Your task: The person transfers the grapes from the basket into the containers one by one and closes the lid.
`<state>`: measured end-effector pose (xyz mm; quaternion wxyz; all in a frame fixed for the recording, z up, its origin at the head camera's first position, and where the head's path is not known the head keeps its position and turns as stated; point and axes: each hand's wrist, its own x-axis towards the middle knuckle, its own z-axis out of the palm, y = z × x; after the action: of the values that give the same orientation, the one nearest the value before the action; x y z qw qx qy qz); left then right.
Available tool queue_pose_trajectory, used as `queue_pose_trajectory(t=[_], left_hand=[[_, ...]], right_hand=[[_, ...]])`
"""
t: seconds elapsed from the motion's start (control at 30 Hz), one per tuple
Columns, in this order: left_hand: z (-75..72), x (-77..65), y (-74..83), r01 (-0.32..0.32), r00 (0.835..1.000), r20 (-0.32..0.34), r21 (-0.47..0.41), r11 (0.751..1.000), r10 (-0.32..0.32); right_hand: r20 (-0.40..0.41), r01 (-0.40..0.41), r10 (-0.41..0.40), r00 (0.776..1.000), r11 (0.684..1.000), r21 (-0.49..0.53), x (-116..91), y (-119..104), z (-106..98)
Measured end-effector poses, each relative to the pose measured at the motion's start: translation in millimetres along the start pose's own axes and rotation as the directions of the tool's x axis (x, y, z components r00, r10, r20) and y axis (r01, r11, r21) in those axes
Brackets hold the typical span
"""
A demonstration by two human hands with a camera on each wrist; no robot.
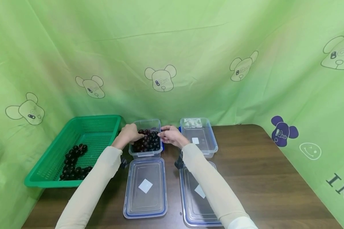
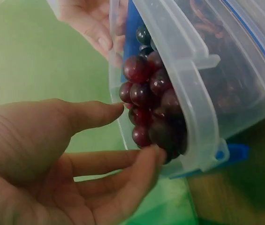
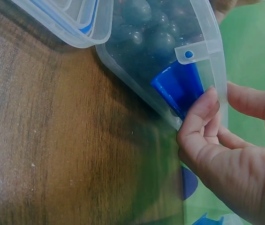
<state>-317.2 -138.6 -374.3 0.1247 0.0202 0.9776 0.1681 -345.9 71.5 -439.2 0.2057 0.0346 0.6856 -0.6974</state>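
While a heap of round, dark red-purple grapes (image 1: 147,144) is held in a clear, rectangular plastic container (image 1: 144,155), both its sides are attended by bare hands. The left rim is reached over by the left hand (image 1: 129,133); its thumb and bent fingers are set apart, with their tips at the fruit, though whether any grape is pinched cannot be told. By the right hand (image 1: 173,136) the opposite wall is gripped, pinched between the thumb and curled fingers, beside a hanging blue plastic latch (image 3: 179,86).

Just in front of this container, a clear plastic lid with blue edging (image 1: 144,202) is laid flat on the brown wood-grain desk (image 1: 255,165). To the right, a second clear rectangular container (image 1: 200,151) is placed, with another blue-edged clear lid (image 1: 199,210) before it, partly covered by the pale right sleeve (image 1: 215,187). On the left, more dark grapes (image 1: 74,171) are contained in a green, perforated plastic basket (image 1: 46,183). The desk is backed by a green cloth (image 1: 200,41) printed with outlined animal heads (image 1: 161,79).
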Motion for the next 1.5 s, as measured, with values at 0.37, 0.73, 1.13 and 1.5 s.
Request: queue_pose_trajectory(t=[0.37, 0.73, 1.13, 1.5], left_hand=[[3.6, -4.4, 0.1, -0.012, 1.000, -0.017, -0.002, 1.000, 0.012], [15.1, 0.0, 0.4, -0.038, 0.999, -0.032, 0.048, 0.998, 0.040], [-20.9, -17.7, -21.4, -0.159, 0.983, -0.099, -0.049, 0.986, 0.154], [-82.6, -47.2, -79.7, -0.234, 0.946, -0.236, -0.026, 0.972, 0.221]], right_hand=[[0.000, 0.002, -0.002, 1.000, 1.000, -0.003, 1, 3, 2], [-0.020, 0.003, -0.004, 1.000, 1.000, -0.022, 1, 1, 0], [-0.045, 0.051, -0.061, 0.997, 0.980, -0.193, -4, -17, 0], [-0.012, 0.174, -0.200, 0.980, 0.878, -0.446, -39, -56, -60]])
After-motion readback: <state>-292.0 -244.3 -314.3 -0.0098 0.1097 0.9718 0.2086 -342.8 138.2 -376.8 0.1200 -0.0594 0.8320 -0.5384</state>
